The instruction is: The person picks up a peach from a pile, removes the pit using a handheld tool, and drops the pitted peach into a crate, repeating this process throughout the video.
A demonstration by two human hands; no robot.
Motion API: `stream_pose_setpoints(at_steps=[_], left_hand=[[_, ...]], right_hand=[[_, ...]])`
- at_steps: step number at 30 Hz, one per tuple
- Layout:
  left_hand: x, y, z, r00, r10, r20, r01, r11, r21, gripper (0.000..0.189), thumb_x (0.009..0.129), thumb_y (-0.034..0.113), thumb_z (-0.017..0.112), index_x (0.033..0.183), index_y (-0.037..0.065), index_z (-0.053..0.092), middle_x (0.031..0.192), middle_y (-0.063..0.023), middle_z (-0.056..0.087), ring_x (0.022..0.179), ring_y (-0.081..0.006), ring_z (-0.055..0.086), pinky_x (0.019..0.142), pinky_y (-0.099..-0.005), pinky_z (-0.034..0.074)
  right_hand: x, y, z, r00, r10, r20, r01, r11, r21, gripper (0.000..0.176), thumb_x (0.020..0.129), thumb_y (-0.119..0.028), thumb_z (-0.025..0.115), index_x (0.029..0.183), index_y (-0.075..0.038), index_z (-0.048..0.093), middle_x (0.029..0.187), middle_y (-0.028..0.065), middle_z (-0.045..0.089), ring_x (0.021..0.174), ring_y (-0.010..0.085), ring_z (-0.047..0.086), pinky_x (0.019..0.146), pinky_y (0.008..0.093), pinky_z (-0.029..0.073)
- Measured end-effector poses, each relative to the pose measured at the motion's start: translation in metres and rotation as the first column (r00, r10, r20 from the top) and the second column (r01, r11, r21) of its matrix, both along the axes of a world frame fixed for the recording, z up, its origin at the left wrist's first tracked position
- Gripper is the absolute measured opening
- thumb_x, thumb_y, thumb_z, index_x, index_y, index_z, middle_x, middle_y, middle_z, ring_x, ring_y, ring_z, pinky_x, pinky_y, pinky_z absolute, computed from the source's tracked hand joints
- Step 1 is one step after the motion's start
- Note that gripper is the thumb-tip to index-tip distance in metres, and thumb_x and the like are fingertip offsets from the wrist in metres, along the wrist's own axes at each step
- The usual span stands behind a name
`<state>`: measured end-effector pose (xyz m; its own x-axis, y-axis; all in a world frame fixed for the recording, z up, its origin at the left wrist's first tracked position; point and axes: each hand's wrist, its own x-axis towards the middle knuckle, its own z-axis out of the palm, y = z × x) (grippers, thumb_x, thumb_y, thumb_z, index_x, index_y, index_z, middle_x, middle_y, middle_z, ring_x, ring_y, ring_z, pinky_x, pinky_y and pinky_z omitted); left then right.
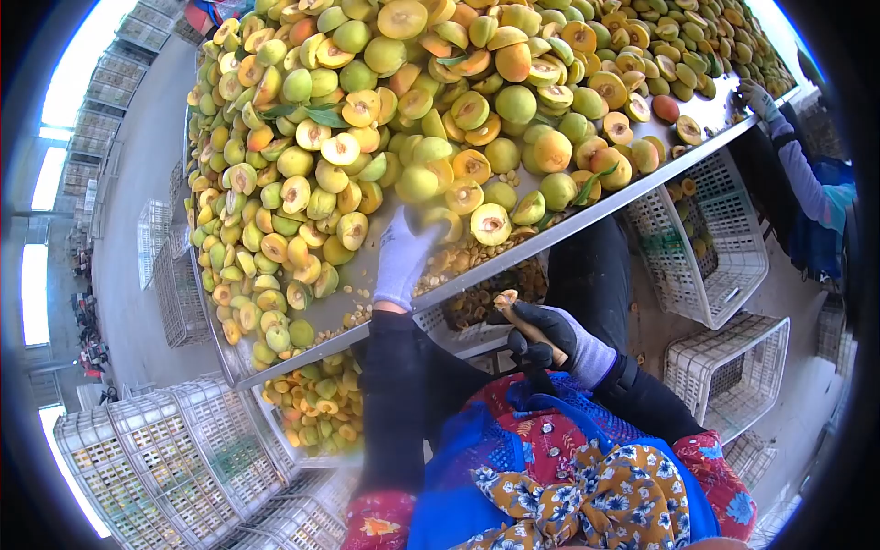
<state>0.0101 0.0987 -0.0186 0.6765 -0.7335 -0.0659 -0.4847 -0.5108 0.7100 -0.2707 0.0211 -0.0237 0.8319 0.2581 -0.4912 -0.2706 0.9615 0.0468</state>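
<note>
My left hand, in a pale lavender glove, reaches onto the metal table at the edge of the fruit pile. Its fingers are smeared by motion, beside a blurred yellow-green fruit. Halved fruit with brown centres and whole fruit, which look like apricots or plums, surround it, including a cut half near the table edge. Held below that edge, my right hand wears a glove with dark fingers. It is closed around a slim wooden-handled tool, with a pale brownish tip pointing up and left.
Under the table stands a crate of halved fruit, and loose pits fill a container near my knees. White plastic crates are stacked at the left; others lie at the right. A co-worker's gloved hand rests at the table's far right.
</note>
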Motion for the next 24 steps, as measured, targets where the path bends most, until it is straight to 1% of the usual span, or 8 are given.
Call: stream_pose_setpoints(at_steps=[1,2,5,10,13,16,19,24], left_hand=[[-0.005,0.004,0.003,0.994,0.014,-0.113,-0.018,0.999,-0.029,0.044,0.088,0.026,0.072,0.117,-0.001,0.055,0.105,-0.0161,0.063,0.085,-0.0261,0.065,0.07,-0.0331,0.053],[-0.009,0.01,0.005,0.974,0.031,-0.223,-0.045,0.998,-0.055,0.042,0.087,0.023,0.073,0.117,0.0,0.055,0.103,-0.0127,0.063,0.081,-0.021,0.065,0.064,-0.0294,0.053],[-0.026,0.03,0.0,0.826,0.147,-0.544,-0.384,0.853,-0.354,0.039,0.088,0.017,0.072,0.12,0.002,0.054,0.097,-0.007,0.062,0.068,-0.0094,0.06,0.051,-0.021,0.048],[-0.065,0.065,0.059,0.545,0.033,-0.838,-0.468,0.841,-0.271,0.047,0.089,0.014,0.069,0.129,0.005,0.047,0.103,-0.0095,0.062,0.069,-0.0142,0.064,0.048,-0.0215,0.05],[-0.1,0.074,0.059,0.444,-0.009,-0.896,-0.443,0.867,-0.228,0.047,0.085,0.008,0.072,0.124,0.006,0.045,0.109,-0.0116,0.061,0.082,-0.0198,0.067,0.063,-0.0274,0.058],[-0.137,0.066,0.054,0.624,-0.02,-0.781,-0.301,0.916,-0.264,0.048,0.084,0.001,0.072,0.123,0.005,0.044,0.108,-0.0095,0.06,0.091,-0.0148,0.063,0.074,-0.0233,0.054],[-0.155,0.057,0.065,0.69,0.085,-0.719,-0.312,0.931,-0.189,0.046,0.089,0.005,0.068,0.127,0.003,0.043,0.112,-0.0119,0.057,0.101,-0.0173,0.061,0.085,-0.0269,0.053],[-0.15,0.064,0.051,0.31,-0.132,-0.941,-0.487,0.828,-0.277,0.035,0.099,0.024,0.054,0.127,0.003,0.048,0.114,-0.0126,0.06,0.101,-0.02,0.063,0.09,-0.0331,0.054]], right_hand=[[-0.001,-0.001,0.008,1.0,0.009,0.009,-0.008,0.999,-0.033,0.037,0.1,-0.038,0.051,0.111,-0.003,0.056,0.073,0.012,0.065,0.04,0.0136,0.055,0.032,0.0197,0.044],[0.001,-0.003,0.02,0.999,0.043,-0.004,-0.043,0.996,-0.072,0.05,0.102,-0.043,0.045,0.087,0.003,0.059,0.058,0.0079,0.054,0.036,0.0084,0.043,0.032,0.0207,0.036],[-0.003,-0.008,0.015,0.997,0.07,0.024,-0.072,0.991,0.11,0.051,0.103,-0.042,0.043,0.085,0.003,0.059,0.055,0.0073,0.049,0.036,0.008,0.041,0.031,0.0198,0.035],[-0.003,-0.011,0.017,0.986,0.006,0.165,-0.064,0.935,0.349,0.048,0.104,-0.04,0.036,0.116,0.002,0.055,0.056,0.0076,0.048,0.037,0.0088,0.041,0.031,0.0207,0.036],[-0.007,0.0,0.022,0.965,-0.003,0.261,-0.051,0.979,0.2,0.044,0.104,-0.039,0.038,0.114,0.0,0.056,0.056,0.0073,0.049,0.036,0.0102,0.042,0.032,0.0225,0.038],[-0.007,0.004,0.049,0.95,0.018,0.311,-0.062,0.989,0.131,0.04,0.103,-0.037,0.045,0.105,0.001,0.058,0.064,0.0089,0.057,0.038,0.0121,0.049,0.033,0.0203,0.039],[-0.009,0.004,0.059,0.99,0.088,0.11,-0.08,0.994,-0.079,0.037,0.102,-0.037,0.048,0.098,-0.002,0.058,0.064,0.0061,0.056,0.038,0.0107,0.048,0.033,0.0192,0.039],[-0.013,0.008,0.074,0.992,0.127,-0.009,-0.097,0.705,-0.702,0.03,0.102,-0.031,0.05,0.101,-0.002,0.058,0.063,0.0077,0.056,0.056,0.0141,0.057,0.05,0.029,0.042]])
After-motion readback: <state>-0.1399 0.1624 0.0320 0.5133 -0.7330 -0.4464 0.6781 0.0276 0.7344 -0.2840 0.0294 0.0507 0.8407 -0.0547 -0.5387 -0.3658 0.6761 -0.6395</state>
